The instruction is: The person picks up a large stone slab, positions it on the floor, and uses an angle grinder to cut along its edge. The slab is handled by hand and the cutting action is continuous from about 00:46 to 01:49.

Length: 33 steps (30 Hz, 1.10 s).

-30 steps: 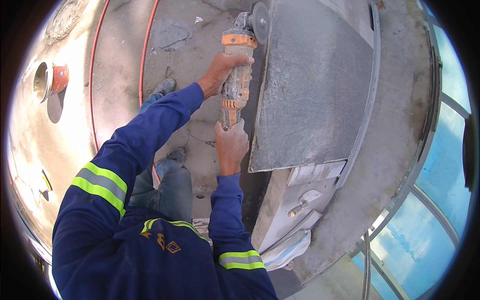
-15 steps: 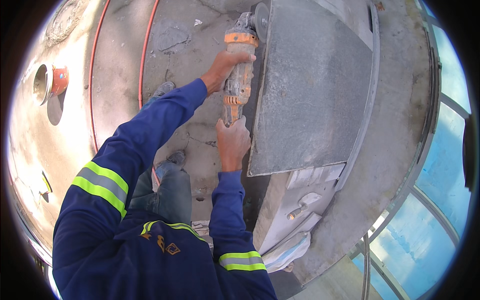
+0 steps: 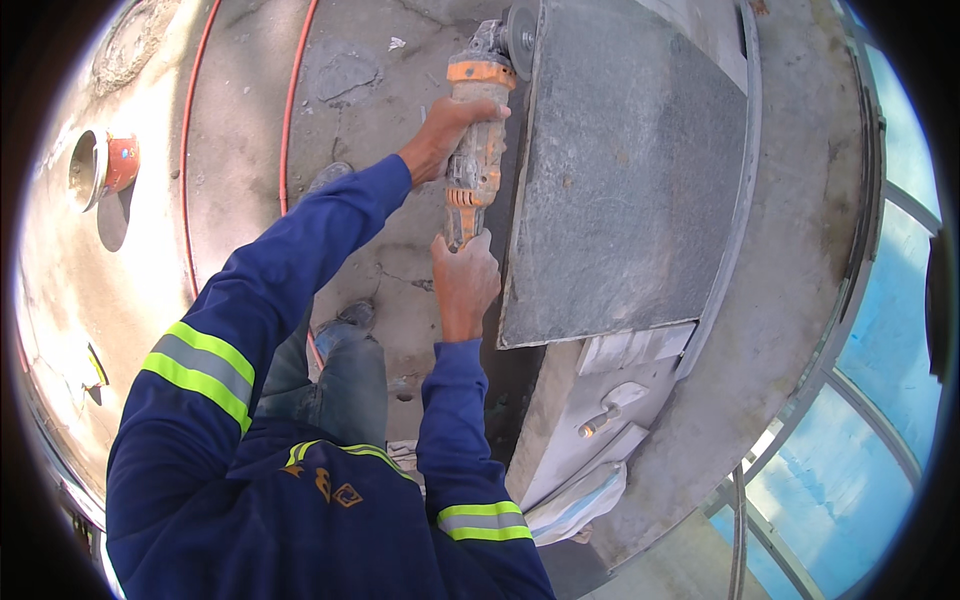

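Note:
A dusty orange and grey angle grinder (image 3: 472, 150) points away from me, held in both hands. My left hand (image 3: 445, 135) wraps round its body just behind the orange collar. Lower down, my right hand (image 3: 466, 280) grips the rear handle, fingers closed. The round disc (image 3: 520, 42) at its far end stands on edge against the left edge of a large grey stone slab (image 3: 625, 190); whether it touches the stone, I cannot tell. The slab lies flat on a pale block to the right of the grinder.
A trowel (image 3: 612, 410) rests on the pale block (image 3: 560, 430) beyond the slab's near edge, above a white sack (image 3: 575, 510). Two red hoses (image 3: 186, 150) run along the concrete floor at left, by a rusty bucket (image 3: 120, 165) on its side. Blue glazed panels (image 3: 850, 440) line the right.
The view has shifted very slightly. Both hands keep their hold on the grinder, and the disc stays by the slab's left edge.

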Each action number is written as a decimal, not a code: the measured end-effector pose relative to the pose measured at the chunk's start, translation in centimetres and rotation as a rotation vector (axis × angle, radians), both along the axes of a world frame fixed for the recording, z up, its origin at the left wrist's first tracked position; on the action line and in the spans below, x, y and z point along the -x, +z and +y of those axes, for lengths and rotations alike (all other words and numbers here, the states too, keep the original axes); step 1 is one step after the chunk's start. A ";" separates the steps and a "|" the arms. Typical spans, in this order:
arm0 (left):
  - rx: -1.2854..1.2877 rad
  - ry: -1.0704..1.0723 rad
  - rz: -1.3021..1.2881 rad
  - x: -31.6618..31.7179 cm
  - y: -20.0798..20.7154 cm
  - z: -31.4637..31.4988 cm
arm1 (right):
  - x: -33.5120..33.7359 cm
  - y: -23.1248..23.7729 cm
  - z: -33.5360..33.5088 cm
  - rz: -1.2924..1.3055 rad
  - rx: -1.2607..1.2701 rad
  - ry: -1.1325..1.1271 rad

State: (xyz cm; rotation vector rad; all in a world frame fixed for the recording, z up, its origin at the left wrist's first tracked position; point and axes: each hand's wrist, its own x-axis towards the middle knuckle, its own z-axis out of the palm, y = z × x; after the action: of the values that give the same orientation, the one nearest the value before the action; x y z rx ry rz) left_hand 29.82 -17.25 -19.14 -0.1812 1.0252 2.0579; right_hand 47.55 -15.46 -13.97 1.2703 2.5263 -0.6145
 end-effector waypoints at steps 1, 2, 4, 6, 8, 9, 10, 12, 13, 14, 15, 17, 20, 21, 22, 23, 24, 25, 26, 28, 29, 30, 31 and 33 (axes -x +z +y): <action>0.012 0.002 0.008 -0.2 0.2 -0.1 | -0.2 0.1 -0.1 -0.005 0.005 -0.001; 0.022 0.004 0.015 -0.5 0.2 -0.2 | -0.3 0.3 -0.2 -0.011 0.007 -0.003; 0.011 0.005 0.025 -0.8 0.3 -0.4 | -0.6 0.4 -0.3 -0.018 0.016 -0.004; 0.010 -0.004 0.040 -1.0 0.3 -0.8 | -1.0 0.4 -0.4 -0.017 0.034 -0.001; 0.014 -0.025 0.056 -1.2 0.3 -1.0 | -1.3 0.5 -0.6 -0.011 0.027 0.002; 0.009 -0.019 0.055 -1.3 0.3 -1.0 | -1.4 0.5 -0.7 -0.008 0.024 0.004; 0.004 -0.013 0.054 -1.4 0.3 -1.0 | -1.4 0.6 -0.7 -0.015 0.022 0.002; -0.005 -0.008 0.047 -1.6 0.4 -1.1 | -1.5 0.7 -0.7 -0.029 0.019 -0.004; -0.009 -0.007 0.040 -1.6 0.5 -1.1 | -1.5 0.7 -0.8 -0.034 0.016 -0.004; -0.012 -0.008 0.033 -1.7 0.5 -1.1 | -1.5 0.8 -0.8 -0.040 0.014 -0.005; -0.015 -0.009 0.028 -1.8 0.6 -1.2 | -1.6 0.8 -0.8 -0.046 0.011 -0.006; -0.022 -0.011 0.020 -1.9 0.6 -1.3 | -1.7 0.8 -0.9 -0.032 0.024 -0.010; -0.019 -0.003 0.038 -2.0 0.5 -1.3 | -1.9 0.8 -0.9 -0.022 0.032 -0.009; -0.018 -0.003 0.040 -2.1 0.5 -1.3 | -2.0 0.7 -0.9 -0.020 0.032 -0.008; -0.018 -0.003 0.041 -2.2 0.4 -1.3 | -2.2 0.7 -0.9 -0.025 0.023 0.006; -0.018 -0.003 0.043 -2.2 0.4 -1.3 | -2.4 0.7 -0.9 -0.029 0.013 0.020; -0.012 -0.011 0.046 -2.3 0.4 -1.4 | -2.5 0.7 -0.9 -0.034 0.003 0.034; -0.006 -0.019 0.049 -2.3 0.4 -1.4 | -2.5 0.7 -0.9 -0.030 0.002 0.037; 0.001 -0.026 0.052 -2.3 0.4 -1.5 | -2.6 0.7 -0.9 -0.024 0.002 0.042; 0.002 -0.018 0.047 -2.4 0.3 -1.5 | -2.5 0.7 -0.9 -0.020 0.003 0.044; 0.002 -0.016 0.043 -2.4 0.4 -1.5 | -2.6 0.7 -0.9 -0.021 0.003 0.040; 0.000 -0.006 0.038 -2.5 0.6 -1.5 | -2.6 0.7 -0.9 -0.022 0.004 0.036; -0.003 0.003 0.033 -2.5 0.7 -1.4 | -2.6 0.6 -0.9 -0.016 -0.004 0.037; -0.004 0.012 0.028 -2.5 0.7 -1.3 | -2.6 0.5 -0.9 -0.004 -0.020 0.041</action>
State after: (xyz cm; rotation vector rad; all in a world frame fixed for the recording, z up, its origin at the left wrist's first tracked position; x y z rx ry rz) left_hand 32.28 -18.59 -18.48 -0.1568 1.0397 2.0780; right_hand 50.10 -16.33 -13.48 1.2217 2.5548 -0.5793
